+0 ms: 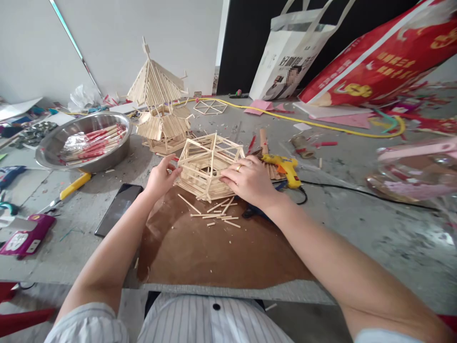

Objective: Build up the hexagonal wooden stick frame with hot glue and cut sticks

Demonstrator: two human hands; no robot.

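A six-sided open frame of pale wooden sticks (213, 151) stands at the back of a brown sheet (214, 252). My left hand (162, 177) is at the frame's left side, fingers bent and apart, fingertips beside its edge. On the right side, my right hand (249, 180), with a ring on one finger, has its fingers closed together on the frame's edge. Loose cut sticks (214, 216) lie on the sheet in front of the frame. Behind it to the left rises a pagoda-like stick model (157, 85) with a pointed roof.
A metal bowl (123, 151) of wrapped sticks and a black phone (119, 209) lie left. A yellow glue gun (285, 169) with a black cord is right of my right hand. Farther back are a yellow cable (321, 125), a white bag (291, 52) and a red bag (374, 57).
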